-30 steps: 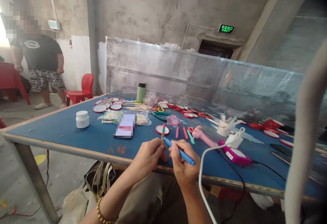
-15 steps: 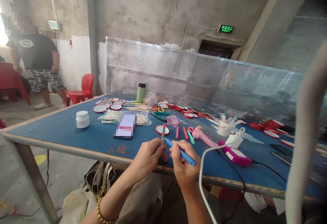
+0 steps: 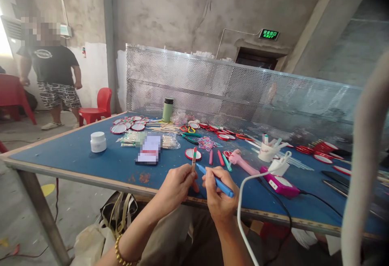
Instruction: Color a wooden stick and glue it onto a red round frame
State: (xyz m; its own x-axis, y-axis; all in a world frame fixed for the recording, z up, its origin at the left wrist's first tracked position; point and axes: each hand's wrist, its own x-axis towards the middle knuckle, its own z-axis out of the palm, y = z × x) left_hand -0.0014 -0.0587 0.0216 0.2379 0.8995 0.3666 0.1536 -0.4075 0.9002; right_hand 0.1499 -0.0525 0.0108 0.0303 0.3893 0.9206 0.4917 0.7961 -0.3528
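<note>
My left hand (image 3: pixel 176 187) is closed round a flat wooden stick (image 3: pixel 193 157) coloured green, white and red, held upright at the near edge of the blue table (image 3: pixel 75 158). My right hand (image 3: pixel 218 195) grips a blue marker (image 3: pixel 216 181) like a pen, its tip touching the lower part of the stick. Both hands hover just above the table's front edge, over my lap.
On the table lie a white jar (image 3: pixel 98 141), a green bottle (image 3: pixel 167 110), round red-rimmed mirrors (image 3: pixel 130 125), bagged sticks (image 3: pixel 133 137), loose markers (image 3: pixel 219 157), a pink tool (image 3: pixel 241 161), a cup of pens (image 3: pixel 268 149) and a magenta device (image 3: pixel 279 184) with a white cable. A person stands far left by a red chair (image 3: pixel 96 106).
The hands, stick and marker have barely moved. The person at the far left has shifted slightly to the right.
</note>
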